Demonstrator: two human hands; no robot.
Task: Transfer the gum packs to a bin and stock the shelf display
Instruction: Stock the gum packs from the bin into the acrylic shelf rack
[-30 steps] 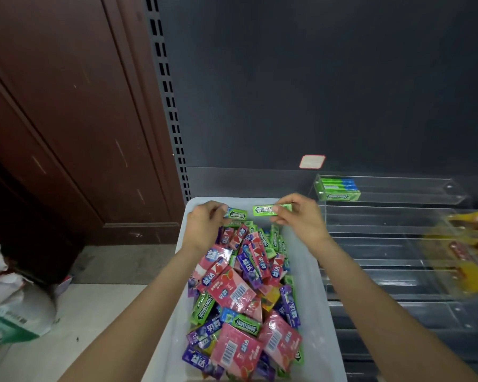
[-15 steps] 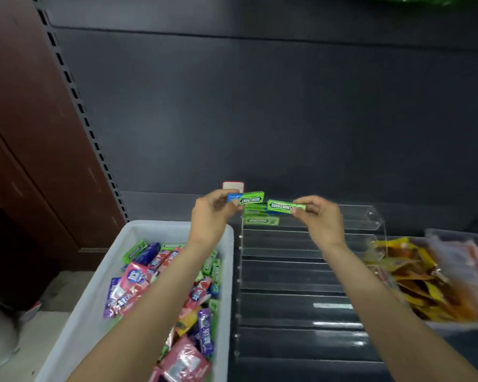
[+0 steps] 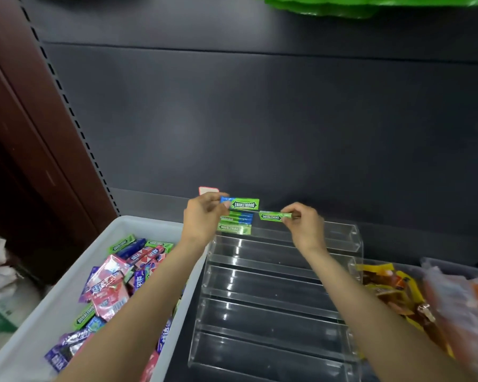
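Head view: left hand (image 3: 202,220) pinches a green-blue Doublemint pack (image 3: 240,204) by its left end, and right hand (image 3: 304,226) pinches a second green pack (image 3: 275,216) by its right end. Both packs lie long axis left-right, just above the top tier of the clear display rack (image 3: 273,271). Two packs (image 3: 236,223) already sit at that tier's left end, so right-hand pack is nearer the free space beside them; white bin (image 3: 53,312) w/ remaining gum lies lower left.
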